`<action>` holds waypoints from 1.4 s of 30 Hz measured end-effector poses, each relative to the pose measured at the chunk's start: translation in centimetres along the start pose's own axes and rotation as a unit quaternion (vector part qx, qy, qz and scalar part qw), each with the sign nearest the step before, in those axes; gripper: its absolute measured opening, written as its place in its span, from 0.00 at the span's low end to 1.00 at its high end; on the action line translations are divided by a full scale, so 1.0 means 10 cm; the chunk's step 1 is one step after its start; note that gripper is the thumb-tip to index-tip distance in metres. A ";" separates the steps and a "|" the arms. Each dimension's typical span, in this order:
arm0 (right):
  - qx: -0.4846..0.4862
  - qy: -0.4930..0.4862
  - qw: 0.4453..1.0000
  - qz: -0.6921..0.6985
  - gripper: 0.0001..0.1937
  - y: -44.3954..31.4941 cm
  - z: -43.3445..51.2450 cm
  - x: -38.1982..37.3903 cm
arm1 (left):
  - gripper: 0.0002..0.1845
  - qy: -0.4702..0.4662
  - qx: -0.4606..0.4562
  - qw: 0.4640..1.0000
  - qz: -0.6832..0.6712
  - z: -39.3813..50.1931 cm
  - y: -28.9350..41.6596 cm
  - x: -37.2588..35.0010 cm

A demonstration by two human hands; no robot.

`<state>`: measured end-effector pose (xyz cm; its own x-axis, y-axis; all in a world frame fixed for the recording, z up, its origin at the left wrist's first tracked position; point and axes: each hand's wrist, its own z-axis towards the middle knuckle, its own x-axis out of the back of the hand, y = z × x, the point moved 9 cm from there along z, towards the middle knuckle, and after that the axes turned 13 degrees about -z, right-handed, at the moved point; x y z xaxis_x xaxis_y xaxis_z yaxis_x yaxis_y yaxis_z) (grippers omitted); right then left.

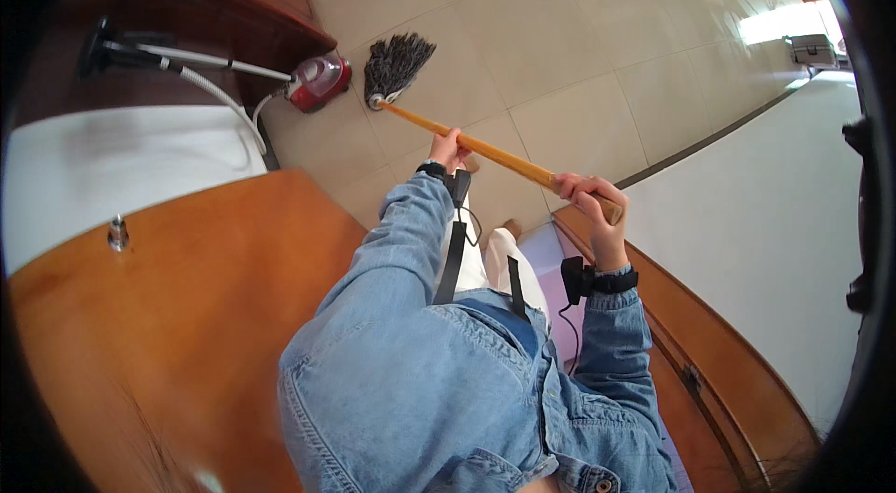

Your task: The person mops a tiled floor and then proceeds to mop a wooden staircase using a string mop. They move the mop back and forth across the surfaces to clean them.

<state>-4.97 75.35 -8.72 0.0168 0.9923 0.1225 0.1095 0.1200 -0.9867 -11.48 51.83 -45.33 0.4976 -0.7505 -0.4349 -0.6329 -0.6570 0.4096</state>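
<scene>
A string mop with a dark grey head [397, 65] rests on the tiled floor ahead of me, to the left. Its yellow wooden handle [500, 157] slants up from there toward my right side. Around the middle of that handle my left hand [450, 149] is closed, thumb side up. Close to the handle's top end, my right hand [595, 203] wraps the wood, leaving the blunt tip showing. Both wrists carry a black strap with a small device, and a thin cable hangs from each.
A red canister vacuum cleaner [320, 84] stands left of the mop head, beside a dark wooden cabinet [280, 10]. At my left is an open wooden door [189, 325] with a metal doorstop [118, 234]. A white wall [756, 227] and wooden door frame [707, 325] rise on the right.
</scene>
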 end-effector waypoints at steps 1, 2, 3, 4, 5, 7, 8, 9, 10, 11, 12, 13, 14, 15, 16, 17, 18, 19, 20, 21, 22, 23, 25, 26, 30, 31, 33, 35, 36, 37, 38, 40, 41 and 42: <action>0.000 -0.010 1.000 0.003 0.06 0.06 -0.16 -0.04 | 0.08 0.003 -0.007 1.000 -0.016 -0.12 -0.13 0.21; 0.004 -0.017 1.000 0.011 0.06 0.14 -0.38 -0.08 | 0.08 0.002 -0.015 0.999 -0.045 -0.24 -0.29 0.42; 0.001 -0.029 0.999 0.020 0.06 0.21 -0.54 -0.14 | 0.08 0.017 -0.013 0.997 -0.079 -0.36 -0.44 0.65; 0.008 -0.048 0.998 0.037 0.05 0.27 -0.70 -0.20 | 0.08 0.010 -0.020 0.996 -0.088 -0.46 -0.57 0.83; 0.000 -0.061 0.998 0.035 0.05 0.35 -0.80 -0.26 | 0.08 0.007 -0.029 0.994 -0.101 -0.53 -0.66 1.02; -0.011 -0.104 0.993 0.049 0.06 0.47 -0.98 -0.41 | 0.09 0.023 -0.034 0.991 -0.128 -0.70 -0.90 1.48; -0.013 -0.113 0.992 0.049 0.06 0.51 -1.03 -0.48 | 0.09 0.037 -0.028 0.989 -0.139 -0.78 -1.03 1.68; 0.008 -0.128 0.990 0.050 0.07 0.51 -1.08 -0.52 | 0.09 0.030 -0.030 0.988 -0.150 -0.77 -1.10 1.73; 0.007 -0.139 0.989 0.052 0.07 0.54 -1.13 -0.57 | 0.10 0.043 -0.043 0.991 -0.121 -0.87 -1.19 1.88; 0.015 -0.163 0.984 0.063 0.07 0.54 -1.19 -0.62 | 0.09 0.031 -0.027 0.990 -0.136 -0.98 -1.34 1.97; 0.015 -0.155 0.987 0.046 0.08 0.56 -1.23 -0.61 | 0.11 0.017 -0.012 0.989 -0.144 -1.05 -1.45 2.00; 0.012 -0.139 0.989 0.051 0.09 0.56 -1.28 -0.57 | 0.12 0.012 0.012 0.988 -0.153 -1.14 -1.60 2.05; 0.015 -0.141 0.988 0.063 0.09 0.54 -1.31 -0.55 | 0.12 0.005 0.013 0.986 -0.164 -1.22 -1.69 2.02; -0.008 -0.116 0.990 0.075 0.10 0.55 -1.35 -0.47 | 0.12 0.006 0.020 0.983 -0.180 -1.35 -1.88 1.98; 0.031 -0.119 0.991 0.052 0.10 0.45 -1.36 -0.45 | 0.12 -0.009 0.022 0.981 -0.190 -1.33 -1.88 1.85; 0.064 -0.119 0.988 0.076 0.10 0.34 -1.41 -0.40 | 0.12 -0.023 0.033 0.981 -0.192 -1.41 -1.97 1.77; 0.077 -0.115 0.986 0.091 0.10 0.23 -1.38 -0.36 | 0.12 -0.041 0.048 0.977 -0.203 -1.47 -2.04 1.62; 0.113 -0.134 0.977 0.121 0.10 0.10 -1.43 -0.32 | 0.12 -0.052 0.068 0.971 -0.225 -1.56 -2.13 1.48; 0.087 -0.097 0.987 0.092 0.10 0.06 -1.32 -0.28 | 0.11 -0.061 0.054 0.969 -0.234 -1.59 -1.95 1.35; 0.062 -0.056 0.993 0.083 0.10 0.06 -1.30 -0.18 | 0.11 -0.068 0.067 0.968 -0.230 -1.62 -1.91 1.22; 0.082 -0.052 0.993 0.071 0.10 -0.08 -1.30 -0.16 | 0.11 -0.088 0.075 0.965 -0.236 -1.65 -1.84 1.07; 0.112 -0.056 0.991 0.051 0.10 -0.19 -1.32 -0.17 | 0.11 -0.113 0.082 0.959 -0.246 -1.66 -1.75 0.93; 0.149 -0.068 0.986 0.041 0.10 -0.38 -1.43 -0.19 | 0.11 -0.130 0.082 0.965 -0.213 -1.67 -1.62 0.71; 0.153 -0.049 0.987 0.027 0.09 -0.42 -1.49 -0.15 | 0.11 -0.141 0.081 0.966 -0.199 -1.66 -1.59 0.58; 0.188 -0.003 0.982 -0.016 0.08 -0.49 -1.85 -0.08 | 0.08 -0.138 0.039 0.983 -0.118 -1.44 -1.59 0.26; 0.189 0.014 0.982 -0.023 0.08 -0.48 -1.94 -0.06 | 0.11 -0.120 0.009 0.990 -0.071 -1.36 -1.63 0.21; 0.215 0.032 0.975 -0.053 0.06 -0.49 -2.14 -0.05 | 0.14 -0.092 -0.017 0.995 -0.027 -1.17 -1.83 0.11; 0.217 0.052 0.971 -0.086 0.06 -0.48 -2.34 0.01 | 0.20 0.014 -0.279 0.946 0.163 -1.10 -1.73 -0.04; 0.221 0.058 0.968 -0.107 0.05 -0.47 -2.44 0.05 | 0.24 -0.041 -0.249 0.939 0.233 -0.96 -1.92 -0.17; 0.213 0.072 0.967 -0.120 0.05 -0.48 -2.51 0.16 | 0.20 -0.088 -0.313 0.871 0.368 -0.98 -2.04 -0.45; 0.212 0.079 0.964 -0.136 0.05 -0.46 -2.62 0.22 | 0.16 -0.104 -0.361 0.827 0.418 -0.97 -2.16 -0.63; 0.206 0.100 0.960 -0.162 0.06 -0.41 -2.82 0.38 | 0.14 -0.145 -0.386 0.788 0.457 -0.99 -2.53 -0.84; 0.230 0.096 0.954 -0.166 0.06 -0.43 -2.98 0.44 | 0.14 -0.191 -0.377 0.761 0.493 -1.04 -2.79 -0.97; 0.237 0.099 0.951 -0.173 0.06 -0.44 -3.14 0.51 | 0.14 -0.234 -0.367 0.729 0.527 -1.13 -3.08 -1.07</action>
<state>25.80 78.98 -0.40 0.2525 0.8720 0.4194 -0.3176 0.4841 -0.8153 9.39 79.26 -44.23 -0.4030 -0.8723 0.2770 0.0574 0.2780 0.9589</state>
